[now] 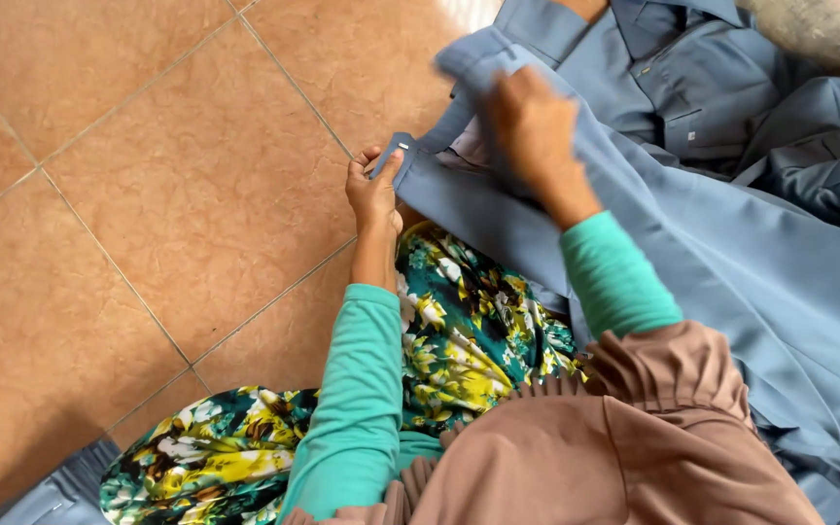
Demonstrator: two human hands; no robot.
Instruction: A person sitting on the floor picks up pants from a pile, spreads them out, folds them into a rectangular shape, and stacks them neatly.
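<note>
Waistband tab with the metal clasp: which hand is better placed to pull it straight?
Probably left: the left hand already pinches the waistband tab. The right hand grips the blue trousers further in.

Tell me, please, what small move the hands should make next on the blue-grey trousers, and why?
Probably draw the waistband taut and flat. The left hand pinches the tab end of the blue-grey cloth trousers beside its small metal hook, while the right hand, blurred, grips the band further along; the cloth between them looks bunched over the lap, not flat.
</note>
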